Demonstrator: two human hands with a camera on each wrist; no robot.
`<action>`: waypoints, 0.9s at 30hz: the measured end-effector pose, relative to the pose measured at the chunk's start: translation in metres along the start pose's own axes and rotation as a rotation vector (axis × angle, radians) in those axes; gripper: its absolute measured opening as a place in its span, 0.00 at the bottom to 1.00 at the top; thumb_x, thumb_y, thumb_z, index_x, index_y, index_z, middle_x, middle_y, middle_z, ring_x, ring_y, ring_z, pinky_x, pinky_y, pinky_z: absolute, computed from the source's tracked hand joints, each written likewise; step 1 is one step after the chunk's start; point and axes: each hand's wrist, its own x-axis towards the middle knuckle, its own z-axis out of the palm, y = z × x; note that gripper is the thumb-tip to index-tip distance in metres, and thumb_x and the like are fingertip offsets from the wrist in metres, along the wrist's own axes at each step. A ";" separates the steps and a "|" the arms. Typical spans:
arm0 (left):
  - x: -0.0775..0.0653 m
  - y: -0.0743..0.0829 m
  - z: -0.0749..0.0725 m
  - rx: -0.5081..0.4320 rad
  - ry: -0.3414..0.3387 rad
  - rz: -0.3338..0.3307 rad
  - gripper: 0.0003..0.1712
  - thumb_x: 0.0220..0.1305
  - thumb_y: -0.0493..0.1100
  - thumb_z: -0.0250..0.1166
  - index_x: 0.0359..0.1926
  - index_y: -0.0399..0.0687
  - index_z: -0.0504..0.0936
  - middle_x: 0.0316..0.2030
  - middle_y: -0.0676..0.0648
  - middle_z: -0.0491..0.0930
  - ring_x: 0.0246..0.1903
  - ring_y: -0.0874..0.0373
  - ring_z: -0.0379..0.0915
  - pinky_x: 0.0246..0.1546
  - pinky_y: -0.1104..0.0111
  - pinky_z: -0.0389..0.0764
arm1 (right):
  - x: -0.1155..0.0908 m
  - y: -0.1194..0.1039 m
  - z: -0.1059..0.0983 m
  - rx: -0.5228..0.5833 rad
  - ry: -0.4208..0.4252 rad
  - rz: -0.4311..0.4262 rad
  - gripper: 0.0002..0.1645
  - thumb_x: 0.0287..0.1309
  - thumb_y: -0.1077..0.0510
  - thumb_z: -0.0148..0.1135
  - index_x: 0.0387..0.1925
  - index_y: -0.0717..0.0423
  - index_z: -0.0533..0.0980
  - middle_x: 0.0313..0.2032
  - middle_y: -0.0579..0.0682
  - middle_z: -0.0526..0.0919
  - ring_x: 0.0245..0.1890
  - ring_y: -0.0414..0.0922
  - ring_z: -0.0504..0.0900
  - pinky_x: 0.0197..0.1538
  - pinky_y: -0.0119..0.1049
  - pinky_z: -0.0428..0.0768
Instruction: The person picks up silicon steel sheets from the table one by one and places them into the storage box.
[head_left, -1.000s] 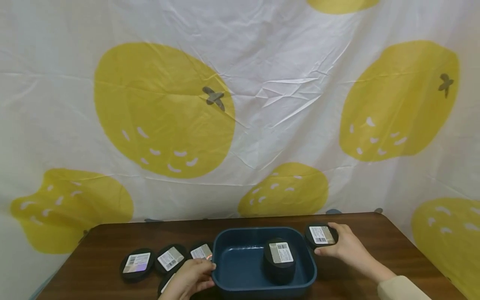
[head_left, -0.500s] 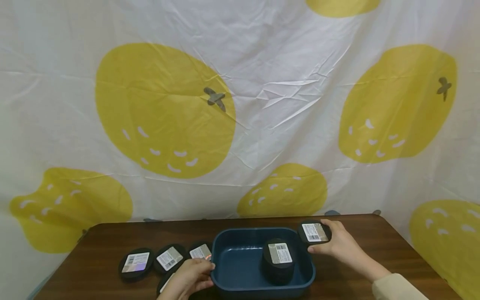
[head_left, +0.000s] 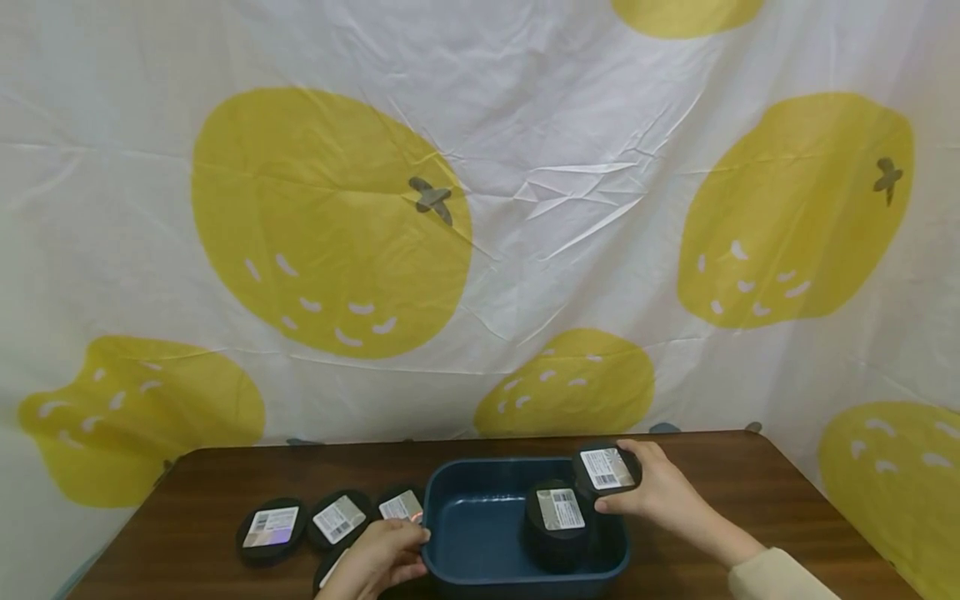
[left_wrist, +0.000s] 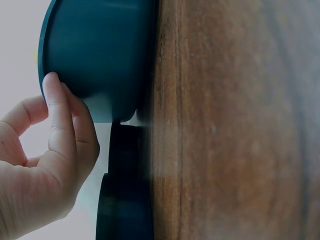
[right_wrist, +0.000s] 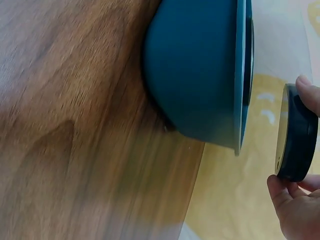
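A dark blue rectangular basin [head_left: 478, 537] stands near the table's front. My left hand [head_left: 384, 552] pinches its left rim between thumb and fingers; the left wrist view shows those fingers [left_wrist: 59, 117] against the outer wall. Over the basin's back right corner, my right hand [head_left: 660, 492] grips a flat round black container [head_left: 607, 471] with a white barcode label on top. In the right wrist view this container [right_wrist: 299, 137] is held by its edge, apart from the basin rim [right_wrist: 241, 100]. Inside the basin at the right is a stack of black containers [head_left: 557, 533], its top one labelled.
Several more round black containers lie left of the basin, among them one at the far left [head_left: 272, 533] and one beside it [head_left: 341, 521]. The brown wooden table [head_left: 705, 454] ends at a white curtain [head_left: 570, 208] with yellow fruit prints.
My right hand has carried the black container leftward, from beside the basin's right edge to over its back right corner. The left hand keeps its place on the rim.
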 end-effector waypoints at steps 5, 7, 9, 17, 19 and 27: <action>0.001 0.000 0.000 0.002 0.005 -0.011 0.06 0.52 0.37 0.54 0.30 0.37 0.71 0.22 0.49 0.72 0.22 0.63 0.70 0.27 0.73 0.77 | 0.000 -0.008 0.005 0.017 0.003 -0.015 0.57 0.18 0.40 0.74 0.53 0.63 0.64 0.51 0.60 0.66 0.41 0.50 0.70 0.43 0.45 0.70; 0.001 0.000 0.000 0.001 0.004 -0.015 0.06 0.52 0.37 0.54 0.30 0.37 0.71 0.22 0.49 0.72 0.22 0.63 0.70 0.27 0.74 0.77 | 0.000 -0.010 0.008 0.030 -0.002 -0.021 0.57 0.17 0.41 0.74 0.53 0.62 0.64 0.50 0.59 0.66 0.41 0.49 0.70 0.43 0.44 0.70; 0.001 0.000 -0.001 0.001 0.001 -0.018 0.06 0.52 0.37 0.54 0.30 0.37 0.72 0.22 0.49 0.72 0.22 0.63 0.70 0.27 0.73 0.77 | -0.001 -0.013 0.010 0.042 -0.007 -0.027 0.57 0.16 0.41 0.74 0.53 0.62 0.65 0.50 0.59 0.67 0.41 0.49 0.70 0.43 0.43 0.70; 0.000 0.000 -0.001 -0.005 -0.012 -0.019 0.06 0.51 0.38 0.54 0.29 0.38 0.72 0.23 0.49 0.72 0.22 0.63 0.71 0.28 0.73 0.77 | -0.002 -0.020 0.024 0.073 -0.024 -0.050 0.56 0.14 0.41 0.75 0.52 0.62 0.66 0.46 0.57 0.69 0.39 0.46 0.71 0.42 0.40 0.70; 0.000 0.000 -0.001 -0.004 -0.014 -0.021 0.06 0.51 0.38 0.54 0.30 0.37 0.72 0.23 0.49 0.72 0.22 0.63 0.70 0.28 0.73 0.77 | -0.003 -0.022 0.027 0.080 -0.032 -0.049 0.56 0.14 0.41 0.75 0.51 0.62 0.67 0.46 0.56 0.69 0.38 0.46 0.71 0.42 0.40 0.70; -0.001 0.002 -0.001 0.001 -0.003 -0.032 0.08 0.51 0.38 0.55 0.31 0.36 0.71 0.23 0.49 0.72 0.23 0.62 0.71 0.28 0.73 0.77 | -0.004 -0.027 0.037 0.079 -0.049 -0.052 0.55 0.14 0.42 0.75 0.51 0.62 0.67 0.46 0.56 0.69 0.37 0.45 0.71 0.40 0.39 0.70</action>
